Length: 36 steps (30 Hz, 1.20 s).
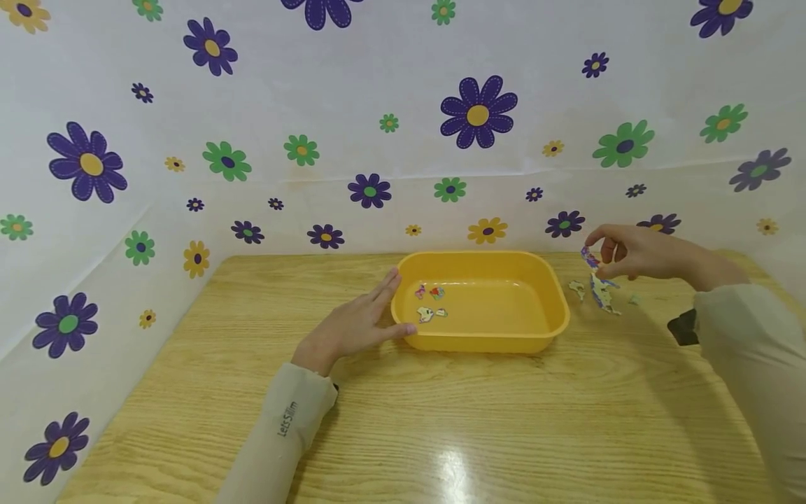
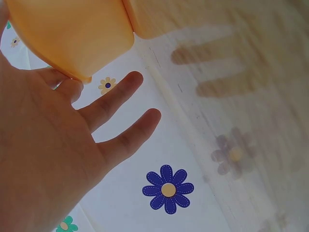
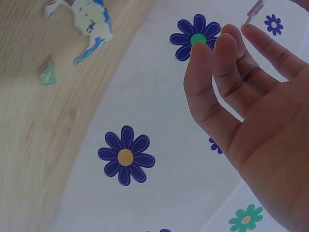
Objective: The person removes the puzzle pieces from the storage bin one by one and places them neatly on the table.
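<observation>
My left hand [image 1: 349, 325] rests against the left end of a yellow plastic tub [image 1: 481, 343], fingers spread along the wall and thumb at the front rim. In the left wrist view, the same hand [image 2: 63, 130] touches the tub's edge [image 2: 72, 38]. Right of the tub, my right hand [image 1: 645, 255] pinches a small pink-and-purple flat cutout [image 1: 590, 257] between thumb and index finger, raised above the table. Only a sliver of that cutout [image 3: 255, 9] shows in the right wrist view. Below it lies a larger cream-and-blue cutout [image 1: 603, 295], partly hidden by the hand.
Inside the tub, toward its left, lie several small cutouts, including a cream one [image 1: 425, 315] and a red-green one [image 1: 437, 293]. A cream scrap [image 1: 577, 288] and a small green scrap [image 3: 47, 72] lie on the wooden table [image 1: 478, 420]. Flower-printed cloth [image 1: 352, 91] hangs behind.
</observation>
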Available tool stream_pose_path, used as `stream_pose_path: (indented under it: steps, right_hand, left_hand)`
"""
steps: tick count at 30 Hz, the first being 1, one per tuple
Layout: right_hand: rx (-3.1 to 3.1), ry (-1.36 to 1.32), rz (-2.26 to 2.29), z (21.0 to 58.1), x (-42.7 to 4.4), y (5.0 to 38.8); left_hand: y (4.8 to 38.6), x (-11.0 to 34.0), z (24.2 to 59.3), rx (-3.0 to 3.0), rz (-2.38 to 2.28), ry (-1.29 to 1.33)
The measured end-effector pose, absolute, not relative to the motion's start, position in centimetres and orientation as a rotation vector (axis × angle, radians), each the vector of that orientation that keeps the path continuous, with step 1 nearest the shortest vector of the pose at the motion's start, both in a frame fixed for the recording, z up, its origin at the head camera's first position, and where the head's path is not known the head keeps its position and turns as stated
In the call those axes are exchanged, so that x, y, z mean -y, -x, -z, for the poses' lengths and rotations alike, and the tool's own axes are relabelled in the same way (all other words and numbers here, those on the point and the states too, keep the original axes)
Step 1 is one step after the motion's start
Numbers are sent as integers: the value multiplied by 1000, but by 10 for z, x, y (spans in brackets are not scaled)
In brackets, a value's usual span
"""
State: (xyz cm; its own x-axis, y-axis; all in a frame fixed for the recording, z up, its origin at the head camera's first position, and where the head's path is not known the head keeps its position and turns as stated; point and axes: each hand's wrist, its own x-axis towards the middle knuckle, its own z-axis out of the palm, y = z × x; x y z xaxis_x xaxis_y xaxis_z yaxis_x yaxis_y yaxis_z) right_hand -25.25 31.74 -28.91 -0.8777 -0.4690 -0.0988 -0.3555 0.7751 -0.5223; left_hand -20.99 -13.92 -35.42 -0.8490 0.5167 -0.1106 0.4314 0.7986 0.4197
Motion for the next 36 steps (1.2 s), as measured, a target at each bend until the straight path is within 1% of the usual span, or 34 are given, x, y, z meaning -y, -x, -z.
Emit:
stream_pose_path:
  steps: [21, 36]
  right_hand:
    - [-2755, 476, 619, 305, -358, 247]
    - [-2774, 396, 549, 333, -395, 239]
  left_hand:
    - [212, 140, 355, -2770, -572, -751]
    - [211, 140, 355, -2769, -553, -749]
